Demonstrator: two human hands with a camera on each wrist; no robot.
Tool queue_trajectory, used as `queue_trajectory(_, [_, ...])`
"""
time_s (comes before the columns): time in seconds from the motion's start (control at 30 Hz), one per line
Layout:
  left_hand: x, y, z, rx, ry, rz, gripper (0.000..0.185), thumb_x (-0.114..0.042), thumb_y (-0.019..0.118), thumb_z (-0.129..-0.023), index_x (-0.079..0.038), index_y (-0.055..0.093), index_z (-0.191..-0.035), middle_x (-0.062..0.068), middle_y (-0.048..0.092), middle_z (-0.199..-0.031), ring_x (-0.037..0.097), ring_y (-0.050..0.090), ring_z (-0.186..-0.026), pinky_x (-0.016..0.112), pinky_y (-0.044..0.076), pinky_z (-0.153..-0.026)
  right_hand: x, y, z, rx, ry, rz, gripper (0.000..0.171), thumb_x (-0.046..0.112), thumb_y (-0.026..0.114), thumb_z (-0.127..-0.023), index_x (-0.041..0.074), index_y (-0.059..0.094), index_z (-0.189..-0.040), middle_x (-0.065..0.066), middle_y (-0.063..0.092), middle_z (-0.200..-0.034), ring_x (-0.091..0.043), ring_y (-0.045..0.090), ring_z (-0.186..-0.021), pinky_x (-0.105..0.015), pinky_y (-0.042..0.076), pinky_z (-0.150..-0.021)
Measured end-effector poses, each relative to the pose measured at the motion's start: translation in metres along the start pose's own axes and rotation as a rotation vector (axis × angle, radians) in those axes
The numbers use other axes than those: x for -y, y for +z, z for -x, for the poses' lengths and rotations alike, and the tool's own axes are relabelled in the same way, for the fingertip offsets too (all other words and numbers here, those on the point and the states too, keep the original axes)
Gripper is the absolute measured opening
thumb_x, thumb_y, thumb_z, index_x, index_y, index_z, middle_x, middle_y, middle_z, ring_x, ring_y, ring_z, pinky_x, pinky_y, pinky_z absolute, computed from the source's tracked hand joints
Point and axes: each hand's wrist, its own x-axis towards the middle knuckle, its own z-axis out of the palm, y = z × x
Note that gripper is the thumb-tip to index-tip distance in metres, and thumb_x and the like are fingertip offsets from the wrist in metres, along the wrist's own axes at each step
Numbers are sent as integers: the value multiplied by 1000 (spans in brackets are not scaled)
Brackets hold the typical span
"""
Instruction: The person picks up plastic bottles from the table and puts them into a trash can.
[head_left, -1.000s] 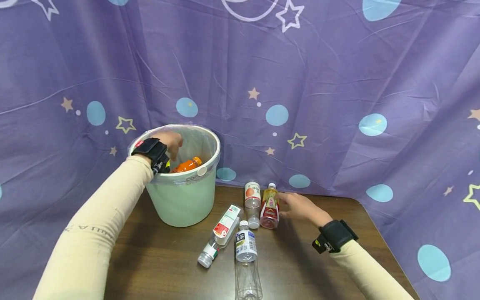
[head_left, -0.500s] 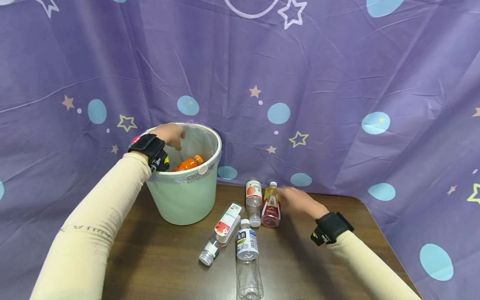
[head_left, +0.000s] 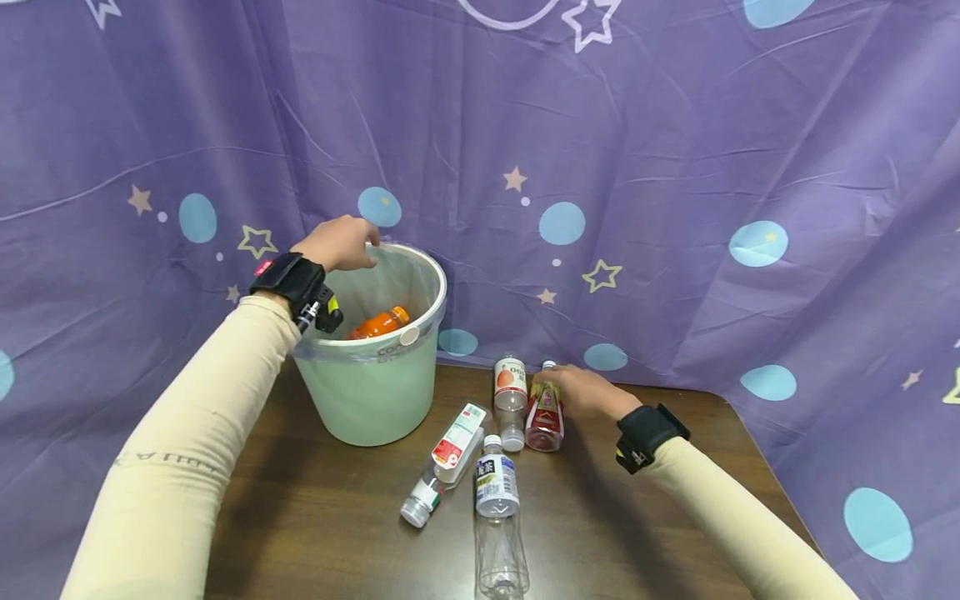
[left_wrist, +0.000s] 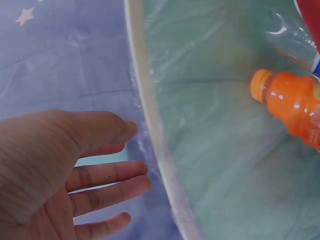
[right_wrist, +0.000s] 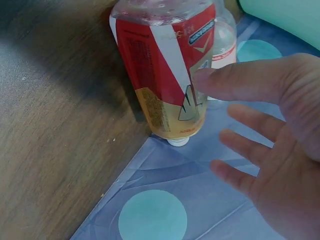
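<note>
On the dark wooden desk [head_left: 315,517] against a purple star-printed curtain [head_left: 675,150], the right hand [head_left: 581,392], fingers spread, touches the red-labelled plastic bottle [head_left: 544,410] lying there, while the left hand [head_left: 339,244] hovers open-fingered over the pale green lined bin [head_left: 367,392].

Four bottles [head_left: 495,487] on the table [head_left: 637,533], one bucket [head_left: 371,392] holding two.

orange bottle [left_wrist: 295,107] cut off at wrist view's edge, clear bottle [head_left: 500,533] base cropped
</note>
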Motion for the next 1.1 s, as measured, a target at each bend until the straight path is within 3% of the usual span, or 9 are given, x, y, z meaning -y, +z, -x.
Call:
queue_trajectory(0.2, [-3,-13,9,-69,38,9,41,-19,62,-92,0,66,-129,23,69,-121,37,64,-109,57,49,-96,2,5,-8,29,3,49,54,-8,77,-75,8,68,-126,-14,69,-126,-39,61,-118,-59,53,-92])
queue_trajectory(0.33, [-10,-21,19,-109,63,17,40,-20,62,-94,0,66,-128,20,70,-113,35,65,-104,54,50,-93,0,8,-12,50,26,51,59,-16,71,-73,8,67,-127,-14,66,-129,-41,57,-126,-65,50,-94])
queue_trajectory(0.5, [-20,-25,30,-161,96,23,38,-19,62,-94,-2,66,-127,18,71,-108,33,65,-100,51,51,-90,-4,12,-18,69,20,93,64,-16,74,-68,10,68,-126,-14,65,-130,-41,54,-129,-66,48,-95])
queue_trajectory(0.77, [-46,-14,40,-203,191,8,34,-19,64,-95,-5,67,-126,16,70,-109,31,66,-99,49,53,-88,-6,18,-22,99,41,125,59,-9,80,-72,12,68,-126,-16,63,-135,-43,50,-134,-69,44,-100])
queue_trajectory(0.93, [-61,-6,47,-214,242,11,31,-20,67,-95,-6,68,-122,14,72,-109,29,67,-100,48,54,-87,-9,23,-21,111,57,116,60,-13,76,-75,14,68,-128,-15,62,-137,-43,48,-136,-71,41,-104])
queue_trajectory(1.1, [-72,0,53,-218,282,32,30,-20,67,-95,-5,68,-121,11,72,-109,27,67,-99,45,55,-86,-11,27,-20,87,47,134,63,-13,80,-71,15,68,-127,-14,62,-135,-43,48,-134,-71,41,-102])
